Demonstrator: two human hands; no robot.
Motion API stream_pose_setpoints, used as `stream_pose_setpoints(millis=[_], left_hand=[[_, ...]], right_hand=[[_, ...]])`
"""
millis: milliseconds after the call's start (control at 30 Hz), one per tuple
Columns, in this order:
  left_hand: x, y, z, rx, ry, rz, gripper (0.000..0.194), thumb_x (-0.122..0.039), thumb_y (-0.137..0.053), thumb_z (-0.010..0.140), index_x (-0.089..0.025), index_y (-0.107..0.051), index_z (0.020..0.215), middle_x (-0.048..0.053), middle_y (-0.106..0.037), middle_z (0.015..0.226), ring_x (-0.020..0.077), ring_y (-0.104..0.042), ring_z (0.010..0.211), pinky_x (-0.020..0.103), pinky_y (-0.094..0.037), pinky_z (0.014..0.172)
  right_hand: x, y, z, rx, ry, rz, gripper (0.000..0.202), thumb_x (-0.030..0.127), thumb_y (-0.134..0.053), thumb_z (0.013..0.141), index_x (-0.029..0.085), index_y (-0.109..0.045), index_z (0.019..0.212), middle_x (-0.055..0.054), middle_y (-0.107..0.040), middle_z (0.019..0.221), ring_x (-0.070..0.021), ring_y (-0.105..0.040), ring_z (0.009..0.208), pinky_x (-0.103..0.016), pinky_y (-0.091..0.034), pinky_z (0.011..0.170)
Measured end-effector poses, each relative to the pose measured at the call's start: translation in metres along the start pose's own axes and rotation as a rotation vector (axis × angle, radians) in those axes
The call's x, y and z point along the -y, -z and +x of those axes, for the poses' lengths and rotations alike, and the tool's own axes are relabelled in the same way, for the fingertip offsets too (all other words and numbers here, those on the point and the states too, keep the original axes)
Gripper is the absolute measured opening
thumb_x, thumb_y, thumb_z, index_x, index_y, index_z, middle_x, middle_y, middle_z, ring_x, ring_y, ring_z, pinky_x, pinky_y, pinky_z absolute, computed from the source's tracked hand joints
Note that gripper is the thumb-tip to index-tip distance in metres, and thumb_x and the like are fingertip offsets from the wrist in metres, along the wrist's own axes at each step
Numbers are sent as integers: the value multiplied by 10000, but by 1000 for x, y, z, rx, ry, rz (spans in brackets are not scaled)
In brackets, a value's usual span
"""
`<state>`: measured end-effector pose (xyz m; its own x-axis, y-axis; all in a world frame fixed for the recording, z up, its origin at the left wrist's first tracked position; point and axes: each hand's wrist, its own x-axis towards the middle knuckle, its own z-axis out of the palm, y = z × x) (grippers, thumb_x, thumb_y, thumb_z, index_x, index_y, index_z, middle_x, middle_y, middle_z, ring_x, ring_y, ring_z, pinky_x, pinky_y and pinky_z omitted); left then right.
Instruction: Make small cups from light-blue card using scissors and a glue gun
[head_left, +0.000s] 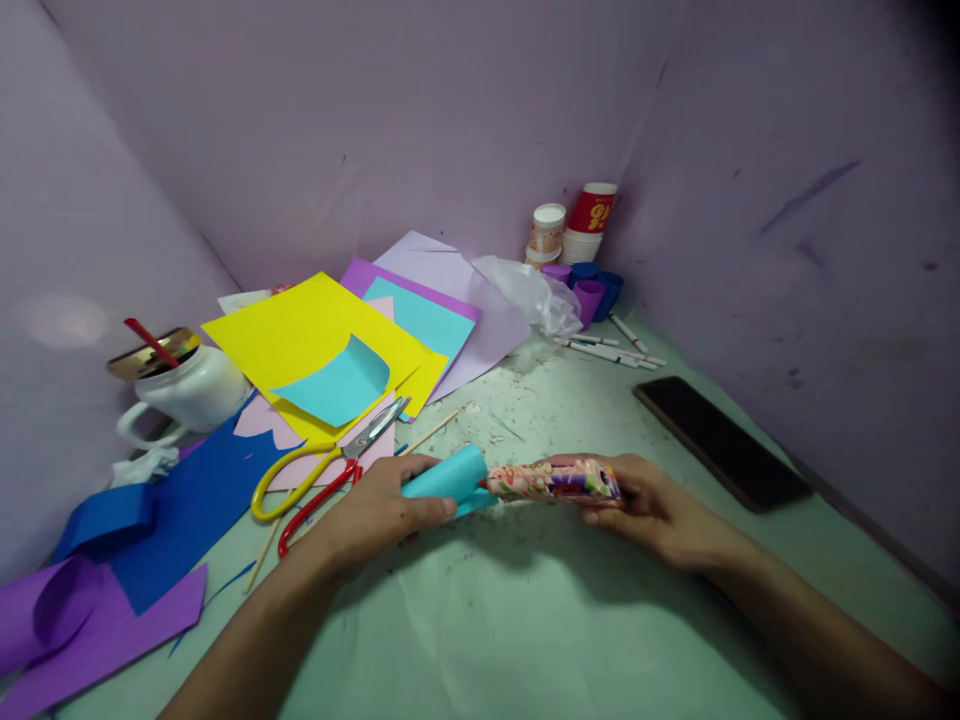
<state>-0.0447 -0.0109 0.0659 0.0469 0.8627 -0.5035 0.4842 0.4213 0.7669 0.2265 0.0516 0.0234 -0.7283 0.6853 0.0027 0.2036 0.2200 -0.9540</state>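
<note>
My left hand is closed around a curled piece of light blue paper, thumb on its lower side. From the right, my right hand grips a patterned tube with pink, white, purple and green markings. The tube's narrow left end meets the right edge of the blue paper; whether it presses on the paper I cannot tell. Scissors with one yellow and one red handle lie just left of my left hand, blades pointing up and right.
Yellow sheets and a loose light blue piece lie beyond the scissors. At left are a white mug, blue paper and purple paper. A phone, pens and paper cups are at right.
</note>
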Motion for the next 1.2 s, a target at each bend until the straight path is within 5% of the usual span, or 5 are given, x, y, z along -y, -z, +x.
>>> stream_pose_setpoints(millis=[767, 933, 1200], left_hand=[[-1, 0, 0, -32, -2, 37, 482, -411, -657, 650, -180, -637, 1072, 13, -631, 834, 156, -528, 694, 247, -392, 582], [-1, -1, 4, 0, -47, 43, 526, -575, -570, 711, -160, -637, 1027, 41, -619, 855, 169, -520, 709, 263, -385, 572], [1, -6, 0, -109, -106, 75, 539, -595, -510, 746, -151, -629, 1028, 94, -632, 983, 240, -547, 867, 346, -414, 723]], right_hand=[[3, 0, -2, -29, 41, -34, 377, 256, -587, 814, 229, -601, 1189, -51, -693, 1099, -209, -660, 950, -280, -528, 793], [5, -1, -1, -8, 26, -43, 394, 274, -583, 815, 180, -597, 1197, -72, -703, 1062, -222, -671, 920, -280, -540, 755], [15, 3, -11, -146, 57, -126, 383, 287, -611, 811, 228, -607, 1189, -48, -713, 1009, -200, -674, 852, -251, -542, 690]])
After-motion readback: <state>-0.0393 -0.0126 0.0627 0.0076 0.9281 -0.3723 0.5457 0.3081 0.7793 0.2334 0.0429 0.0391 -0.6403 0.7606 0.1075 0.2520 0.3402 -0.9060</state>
